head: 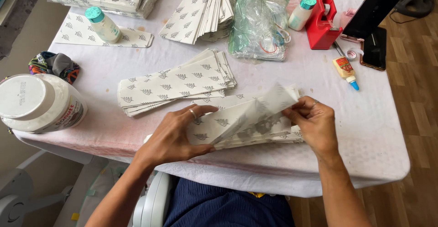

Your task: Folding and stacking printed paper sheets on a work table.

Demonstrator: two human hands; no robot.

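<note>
A: Paper bags, flat, white with a grey leaf print, lie in a small stack near the table's front edge, just ahead of the person.

B: Hands?

A: Left hand rests flat on the stack's left end, fingers spread, thumb under the near edge. Right hand pinches the right end, fingertips pressed together on a lifted sheet that curls upward.

B: Handling?

A: Judged light, thin, floppy; bends under its own weight, likely creases or tears if tugged. Sheets may slide on each other. Best taken at a short end while the other end is pinned.

B: Nearby?

A: Second fanned stack just behind, toward the middle; glue bottle toward the right edge.
</note>
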